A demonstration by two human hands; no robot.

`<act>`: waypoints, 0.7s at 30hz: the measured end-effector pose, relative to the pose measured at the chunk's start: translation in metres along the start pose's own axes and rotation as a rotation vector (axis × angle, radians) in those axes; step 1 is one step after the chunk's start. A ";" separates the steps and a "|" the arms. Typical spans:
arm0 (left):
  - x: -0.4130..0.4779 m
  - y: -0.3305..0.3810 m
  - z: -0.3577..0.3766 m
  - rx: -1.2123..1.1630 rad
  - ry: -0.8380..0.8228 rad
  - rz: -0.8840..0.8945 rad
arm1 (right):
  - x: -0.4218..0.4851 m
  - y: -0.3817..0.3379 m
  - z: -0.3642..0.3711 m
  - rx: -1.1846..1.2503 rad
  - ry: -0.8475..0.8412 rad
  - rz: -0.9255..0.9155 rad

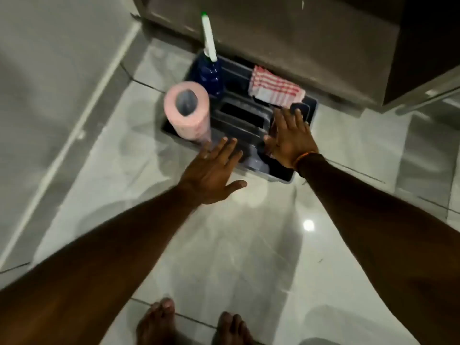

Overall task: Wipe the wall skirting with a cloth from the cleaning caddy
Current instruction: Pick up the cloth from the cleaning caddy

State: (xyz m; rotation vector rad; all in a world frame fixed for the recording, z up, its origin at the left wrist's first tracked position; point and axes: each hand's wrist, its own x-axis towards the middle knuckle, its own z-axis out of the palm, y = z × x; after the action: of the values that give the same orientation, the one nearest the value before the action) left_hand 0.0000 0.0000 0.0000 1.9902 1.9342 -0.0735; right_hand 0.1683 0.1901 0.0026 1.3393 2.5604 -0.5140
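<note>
A dark blue cleaning caddy (281, 174) stands on the glossy tiled floor against a grey cabinet. A red-and-white striped cloth (276, 89) lies folded over its far right rim. My right hand (290, 138) hovers flat over the caddy's right compartment, fingers spread, fingertips just short of the cloth, holding nothing. My left hand (214, 170) is spread open over the caddy's near edge, also empty. The pale wall skirting (82, 113) runs diagonally along the left wall.
A pink paper roll (188, 110) stands upright in the caddy's left end. Behind it is a blue spray bottle (209, 78) with a white, green-tipped nozzle. The grey cabinet base (286, 46) rises behind the caddy. My bare feet (194, 324) are at the bottom.
</note>
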 end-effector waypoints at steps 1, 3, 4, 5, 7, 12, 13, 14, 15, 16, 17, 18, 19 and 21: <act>0.003 -0.003 0.014 0.006 -0.026 -0.013 | 0.006 0.002 0.016 -0.020 -0.001 -0.001; 0.006 -0.013 0.037 0.023 -0.028 -0.019 | 0.014 0.005 0.041 -0.028 -0.013 0.065; 0.005 -0.017 0.046 0.051 0.022 -0.010 | 0.013 0.004 0.048 -0.044 -0.014 0.089; 0.007 -0.019 0.053 0.053 0.046 0.004 | 0.016 0.008 0.060 -0.065 0.002 0.092; 0.010 -0.019 0.061 0.049 0.066 0.014 | 0.019 0.014 0.073 -0.092 0.054 0.069; 0.010 -0.018 0.059 0.013 0.052 0.013 | 0.016 0.009 0.064 0.165 0.164 0.029; 0.007 -0.017 0.055 0.006 0.031 0.003 | 0.014 0.006 0.057 0.336 0.212 0.054; 0.004 -0.017 0.051 -0.006 0.017 -0.020 | 0.011 0.003 0.050 0.487 0.262 0.086; -0.002 -0.018 0.044 -0.027 0.024 -0.055 | 0.007 -0.001 0.043 0.591 0.283 0.112; -0.009 -0.018 0.038 -0.055 0.058 -0.088 | 0.002 -0.006 0.037 0.653 0.285 0.127; -0.019 -0.019 0.030 -0.088 0.086 -0.124 | -0.004 -0.011 0.033 0.697 0.273 0.135; -0.030 -0.021 0.021 -0.114 0.110 -0.157 | -0.012 -0.020 0.026 0.723 0.248 0.130; -0.041 -0.023 0.015 -0.139 0.122 -0.184 | -0.020 -0.027 0.022 0.756 0.230 0.123; -0.069 -0.029 0.006 -0.164 0.125 -0.234 | -0.039 -0.045 0.010 0.857 0.215 0.123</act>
State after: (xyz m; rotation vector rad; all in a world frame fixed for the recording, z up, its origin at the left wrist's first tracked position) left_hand -0.0317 -0.0681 0.0080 1.6942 2.1693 0.1491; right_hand 0.1536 0.1334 0.0158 1.8518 2.4640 -1.6438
